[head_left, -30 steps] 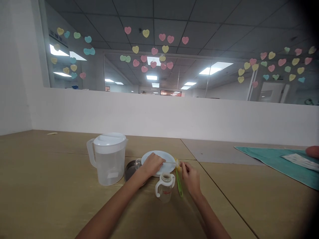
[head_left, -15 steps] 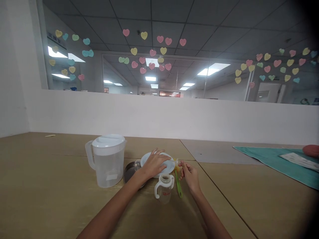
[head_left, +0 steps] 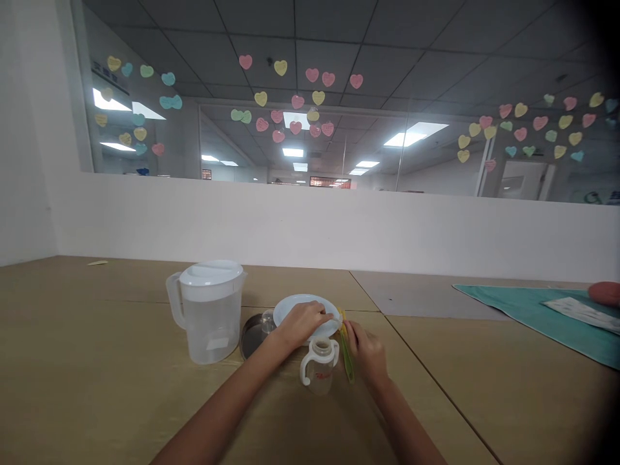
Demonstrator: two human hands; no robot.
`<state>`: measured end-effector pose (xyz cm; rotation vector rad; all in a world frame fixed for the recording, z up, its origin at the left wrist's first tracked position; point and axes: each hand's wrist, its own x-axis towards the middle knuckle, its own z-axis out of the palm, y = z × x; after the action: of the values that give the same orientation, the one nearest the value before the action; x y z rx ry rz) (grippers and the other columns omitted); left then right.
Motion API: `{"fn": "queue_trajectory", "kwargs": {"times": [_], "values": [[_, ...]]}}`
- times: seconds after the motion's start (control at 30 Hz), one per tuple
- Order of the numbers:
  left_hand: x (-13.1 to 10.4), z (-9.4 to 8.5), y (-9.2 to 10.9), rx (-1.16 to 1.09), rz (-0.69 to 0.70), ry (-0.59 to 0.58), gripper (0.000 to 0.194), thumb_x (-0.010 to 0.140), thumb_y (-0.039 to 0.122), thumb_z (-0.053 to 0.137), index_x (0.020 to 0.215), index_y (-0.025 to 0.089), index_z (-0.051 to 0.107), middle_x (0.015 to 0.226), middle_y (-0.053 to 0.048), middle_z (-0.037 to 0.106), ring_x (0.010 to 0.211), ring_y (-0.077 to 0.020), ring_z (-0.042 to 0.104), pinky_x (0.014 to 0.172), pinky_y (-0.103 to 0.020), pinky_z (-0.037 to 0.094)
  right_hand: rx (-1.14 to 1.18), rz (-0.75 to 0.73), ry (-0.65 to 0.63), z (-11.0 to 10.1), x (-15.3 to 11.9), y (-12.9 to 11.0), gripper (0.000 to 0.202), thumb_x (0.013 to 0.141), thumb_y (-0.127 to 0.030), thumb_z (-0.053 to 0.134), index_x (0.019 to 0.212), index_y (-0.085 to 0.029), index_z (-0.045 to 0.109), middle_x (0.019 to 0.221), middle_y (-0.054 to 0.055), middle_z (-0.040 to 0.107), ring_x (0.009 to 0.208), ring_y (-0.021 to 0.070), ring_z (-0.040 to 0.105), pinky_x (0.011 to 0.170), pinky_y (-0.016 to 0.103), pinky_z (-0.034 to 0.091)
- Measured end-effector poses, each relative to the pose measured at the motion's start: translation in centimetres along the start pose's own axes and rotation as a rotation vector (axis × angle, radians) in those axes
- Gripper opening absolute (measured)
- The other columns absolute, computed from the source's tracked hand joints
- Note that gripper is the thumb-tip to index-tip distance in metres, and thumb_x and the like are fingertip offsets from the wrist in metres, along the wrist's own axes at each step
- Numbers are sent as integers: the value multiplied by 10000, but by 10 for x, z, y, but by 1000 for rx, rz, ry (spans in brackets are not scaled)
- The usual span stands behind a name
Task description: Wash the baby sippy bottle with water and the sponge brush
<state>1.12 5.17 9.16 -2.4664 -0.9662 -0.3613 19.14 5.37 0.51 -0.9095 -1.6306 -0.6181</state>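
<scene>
My left hand (head_left: 305, 323) is over a pale blue-white plate (head_left: 290, 302), thumb and fingers drawn together on a small clear piece (head_left: 337, 321). From the other side my right hand (head_left: 369, 354) closes its fingertips at that same piece; its exact kind is too small to tell. Just below the hands stands a clear baby bottle (head_left: 320, 378) with white handles, upright and without its top. A green-handled brush (head_left: 347, 361) lies between the bottle and my right hand, with something yellow at its upper end.
To the left stands a clear pitcher (head_left: 213, 329) with a white lid. Beside it sits a dark round pan (head_left: 249, 339) with a clear dome-shaped piece (head_left: 267, 321) at its edge. A teal cloth (head_left: 523, 310) lies at the far right, before the white wall (head_left: 300, 226).
My left hand has gone from spread fingers to a pinch. My right hand has shifted slightly left and down, and its fingertips have closed in at the clear piece.
</scene>
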Motion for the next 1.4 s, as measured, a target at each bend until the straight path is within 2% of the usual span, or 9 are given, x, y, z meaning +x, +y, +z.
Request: {"fn": "queue_trajectory", "kwargs": {"times": [0.07,0.17,0.27,0.43,0.67,0.8,0.97,1.27,1.4], "values": [[0,-2,-2,-23,-2,22,243,885,166,447,1020,237,636,947,-28,627,863,-161,576,710,-245,440,-48,-91,28,-1,1,-1,325,948,-253,382,819,-120,649,646,56,675,502,105,588,512,207,398],[-1,-4,-6,-88,-7,56,248,877,152,461,996,248,656,959,-22,629,864,-146,571,733,-241,428,-43,-101,44,-3,3,-4,321,949,-251,384,820,-122,648,668,60,681,519,104,598,527,203,407],[-2,-5,-12,-149,-24,94,253,862,141,490,986,272,668,952,-14,638,862,-139,568,742,-240,421,30,17,22,-2,4,-8,375,953,-310,361,811,-130,658,647,59,677,470,96,569,490,199,384],[-4,-1,-28,-154,-15,128,226,864,177,502,986,261,673,891,-22,662,856,-153,555,770,-273,412,170,252,-97,2,4,-12,488,935,-434,328,752,-142,673,587,56,651,441,99,533,458,194,342],[-9,3,-41,-156,-34,178,227,890,256,467,998,263,666,909,-27,668,900,-158,534,822,-301,391,283,405,-176,2,5,-11,498,898,-490,342,767,-143,673,600,58,644,466,118,515,486,210,337],[-10,0,-44,-158,-45,195,229,891,256,468,1012,269,661,915,-28,669,943,-152,519,855,-304,379,282,435,-147,1,7,-13,497,885,-493,362,661,-143,634,499,16,561,426,100,423,470,209,299],[-11,1,-48,-189,-59,184,229,889,249,467,1004,258,666,936,-28,681,935,-160,526,844,-307,378,291,444,-120,0,9,-17,488,889,-470,364,601,-143,584,490,8,535,432,95,419,469,205,289],[-13,-9,-54,-257,-86,228,242,895,284,455,1000,238,668,986,-25,687,943,-164,530,861,-321,368,186,451,86,-5,8,-24,478,885,-430,389,517,-154,519,436,-18,456,405,69,322,465,213,267],[-12,-9,-57,-284,-117,247,237,894,301,461,990,242,669,982,-17,690,937,-157,535,862,-315,371,167,506,142,-7,7,-24,478,882,-420,400,481,-163,437,419,-46,354,418,65,283,474,215,252]]}}
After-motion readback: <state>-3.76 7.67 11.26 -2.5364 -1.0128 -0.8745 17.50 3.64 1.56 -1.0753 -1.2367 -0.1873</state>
